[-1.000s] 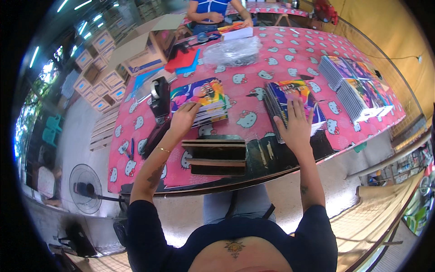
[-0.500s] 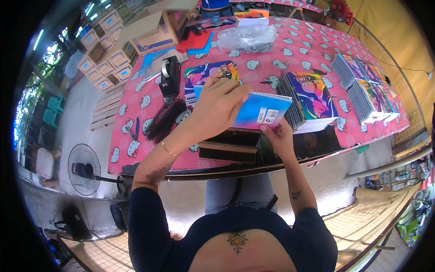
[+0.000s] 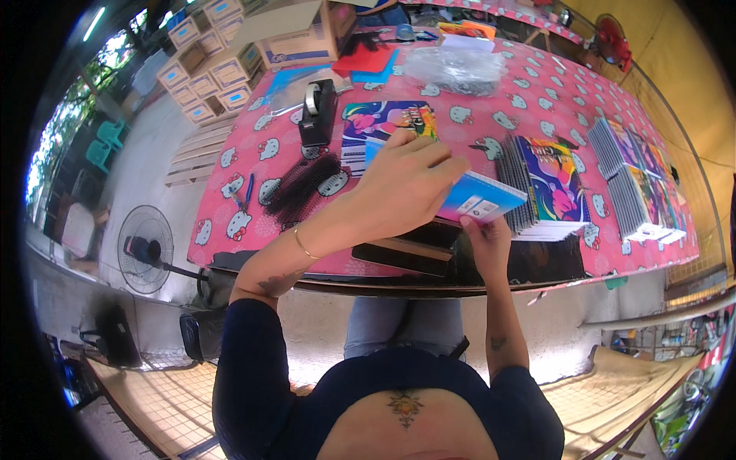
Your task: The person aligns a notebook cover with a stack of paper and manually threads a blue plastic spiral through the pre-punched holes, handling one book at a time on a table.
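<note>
A thin notebook [image 3: 481, 201] with a blue-to-pink back cover is held tilted above the table's near edge. My right hand [image 3: 487, 236] grips its near right edge, thumb on top of the cover. My left hand [image 3: 406, 180] lies across its left part, fingers bent and pressed together at the far edge; what they pinch there is hidden. Beyond the left hand lies a stack of colourful notebooks [image 3: 387, 119]. Right of the held notebook stands another notebook stack [image 3: 550, 180] with dark coil bindings. A pile of black binding coils [image 3: 303, 184] lies left of my left wrist.
A black tape dispenser [image 3: 318, 115] and blue-handled pliers [image 3: 244, 193] lie on the left of the pink table. Farther back are a clear plastic bag [image 3: 454, 69] and a cardboard box [image 3: 299, 42]. More notebook stacks [image 3: 644, 192] stand right; a fan [image 3: 146, 249] is off the left edge.
The view has shifted, so the table's things appear farther right. My left hand has moved over more of the notebook, its fingers still bent at the far edge. The right hand keeps its grip.
</note>
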Action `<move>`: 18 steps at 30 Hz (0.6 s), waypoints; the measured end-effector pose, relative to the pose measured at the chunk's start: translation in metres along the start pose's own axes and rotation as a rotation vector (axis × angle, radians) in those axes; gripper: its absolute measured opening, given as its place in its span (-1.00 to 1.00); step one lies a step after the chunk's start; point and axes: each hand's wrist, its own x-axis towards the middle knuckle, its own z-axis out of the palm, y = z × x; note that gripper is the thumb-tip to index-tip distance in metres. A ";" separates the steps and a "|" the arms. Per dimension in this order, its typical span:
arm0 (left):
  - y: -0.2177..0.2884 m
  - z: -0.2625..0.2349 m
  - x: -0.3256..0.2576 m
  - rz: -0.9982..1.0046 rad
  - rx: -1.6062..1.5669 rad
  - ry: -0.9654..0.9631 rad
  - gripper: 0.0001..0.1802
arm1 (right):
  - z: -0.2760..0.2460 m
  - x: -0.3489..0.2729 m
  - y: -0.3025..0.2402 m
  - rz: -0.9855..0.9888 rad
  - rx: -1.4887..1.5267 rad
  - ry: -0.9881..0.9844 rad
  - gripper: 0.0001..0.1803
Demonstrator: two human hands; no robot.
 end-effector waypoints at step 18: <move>-0.052 0.079 -0.181 -0.872 -0.286 0.386 -0.58 | 0.015 -0.001 0.028 0.052 0.054 -0.119 -0.38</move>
